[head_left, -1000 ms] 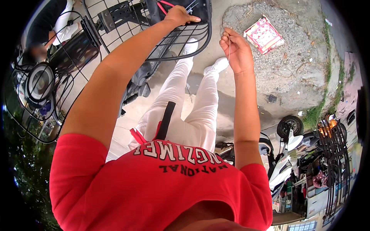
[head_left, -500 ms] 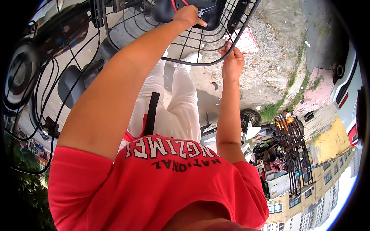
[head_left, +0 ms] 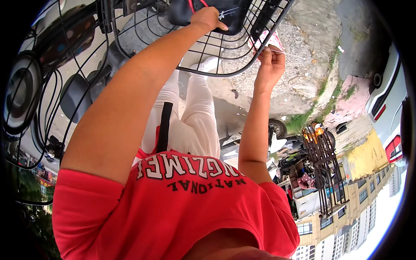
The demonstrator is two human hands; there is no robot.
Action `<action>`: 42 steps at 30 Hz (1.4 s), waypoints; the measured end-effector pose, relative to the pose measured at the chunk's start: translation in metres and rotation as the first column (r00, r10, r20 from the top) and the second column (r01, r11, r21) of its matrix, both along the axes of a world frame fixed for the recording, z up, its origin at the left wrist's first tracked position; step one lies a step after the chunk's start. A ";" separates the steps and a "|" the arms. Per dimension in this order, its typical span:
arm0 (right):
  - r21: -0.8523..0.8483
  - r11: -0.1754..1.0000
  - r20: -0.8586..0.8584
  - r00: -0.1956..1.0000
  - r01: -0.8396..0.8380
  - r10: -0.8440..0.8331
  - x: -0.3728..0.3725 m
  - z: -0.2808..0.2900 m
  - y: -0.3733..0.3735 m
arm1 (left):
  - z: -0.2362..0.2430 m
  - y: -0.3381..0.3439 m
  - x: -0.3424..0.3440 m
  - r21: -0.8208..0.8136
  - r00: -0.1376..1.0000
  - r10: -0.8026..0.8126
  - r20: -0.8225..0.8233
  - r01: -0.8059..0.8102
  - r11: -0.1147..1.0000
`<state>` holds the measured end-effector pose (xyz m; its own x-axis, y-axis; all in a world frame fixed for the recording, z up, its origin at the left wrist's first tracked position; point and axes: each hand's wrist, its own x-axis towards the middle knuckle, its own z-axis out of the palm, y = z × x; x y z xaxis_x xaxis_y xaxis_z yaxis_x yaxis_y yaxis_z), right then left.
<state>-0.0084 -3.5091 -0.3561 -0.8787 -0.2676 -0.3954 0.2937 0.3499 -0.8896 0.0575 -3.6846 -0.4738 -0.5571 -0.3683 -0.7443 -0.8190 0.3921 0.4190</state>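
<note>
A black wire basket (head_left: 229, 73) spans the top of the view. In it lies a smooth black case-like object (head_left: 236, 26) with thin white strips (head_left: 228, 13) across it. My left hand (head_left: 206, 18) reaches over the rim and lies against this object, thumb stretched out, other fingers curled where a red cord (head_left: 191, 6) meets them. Its fingertips are partly hidden. Just outside the basket's right corner, my right hand (head_left: 270, 68) pinches a thin white strip (head_left: 289, 53) between thumb and fingers. Behind that hand shows a red-and-white printed sheet (head_left: 264, 40), partly covered by the rim.
Part of a vehicle with a grey mirror-like piece (head_left: 74, 97) and loose black cables (head_left: 47, 104) stands at the left. Rough concrete ground (head_left: 299, 56) lies at the right. Lower right are a loaded cart with dark metal bars (head_left: 323, 173), a wheel (head_left: 277, 128) and a white car (head_left: 388, 95).
My right hand has moved a little to the right and turned, and the thin white strip now shows in its fingers. My left hand stays at the black object; the view has shifted slightly.
</note>
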 end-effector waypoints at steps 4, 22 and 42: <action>0.035 0.999 0.004 1.000 -0.011 0.011 -0.003 0.000 0.000 | 0.002 0.000 -0.001 0.020 1.000 0.022 -0.005 -0.022 1.000; 0.105 0.994 0.314 0.947 0.035 -0.066 0.040 -0.106 0.019 | 0.002 -0.001 0.002 -0.046 0.994 0.015 -0.109 -0.021 0.999; 0.274 0.933 -0.197 0.936 -0.233 0.292 0.054 -0.126 0.021 | -0.016 -0.019 0.007 0.072 0.993 0.068 -0.099 -0.061 0.996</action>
<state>0.0451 -3.4883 -0.4818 -0.8641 -0.4229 -0.2728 -0.0411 0.5996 -0.7992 0.0641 -3.7040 -0.4896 -0.6077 -0.3565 -0.7097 -0.7936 0.3071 0.5253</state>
